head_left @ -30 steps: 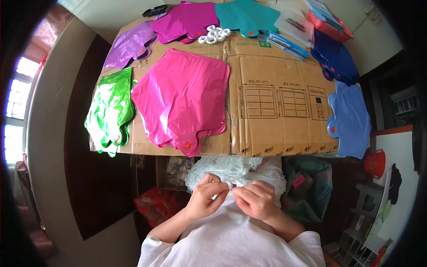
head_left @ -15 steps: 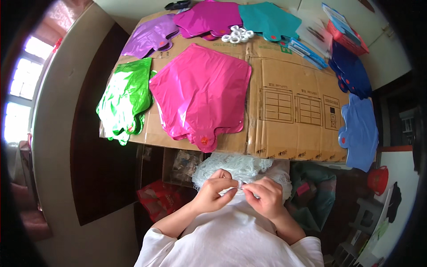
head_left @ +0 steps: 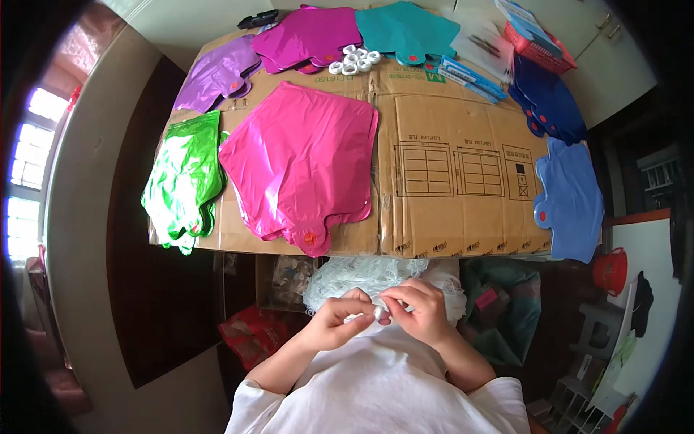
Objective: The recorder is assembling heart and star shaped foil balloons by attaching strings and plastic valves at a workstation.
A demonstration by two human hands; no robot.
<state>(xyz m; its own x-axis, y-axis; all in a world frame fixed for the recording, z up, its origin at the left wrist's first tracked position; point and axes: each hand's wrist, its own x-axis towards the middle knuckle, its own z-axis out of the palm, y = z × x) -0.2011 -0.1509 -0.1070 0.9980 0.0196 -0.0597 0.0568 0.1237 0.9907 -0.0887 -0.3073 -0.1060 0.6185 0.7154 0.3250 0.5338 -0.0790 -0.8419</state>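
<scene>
Above my lap, my left hand (head_left: 338, 322) pinches a small white ring-shaped roll (head_left: 378, 312), which looks like a roll of ribbon or string. Just right of it, my right hand (head_left: 421, 311) has its thumb and fingers drawn together close to the roll. Whatever thin thing it may pinch is too small to make out. Beyond my hands, a large pink foil balloon (head_left: 303, 159), flat and star-shaped with a red dot on its tab, lies on the cardboard. Several similar white rolls (head_left: 350, 65) sit in a cluster farther back.
Flat foil pieces surround the cardboard (head_left: 448, 224): green (head_left: 184, 173), purple (head_left: 217, 72), magenta (head_left: 311, 36), teal (head_left: 408, 32), navy (head_left: 546, 98) and light blue (head_left: 571, 199). A red basket (head_left: 538, 50) stands back right. White stringy material (head_left: 354, 278) bunches below the edge.
My right hand has lifted and turned slightly beside the roll. The roll shows more plainly at my left fingertips. The whole view has shifted a little, moving the table leftward.
</scene>
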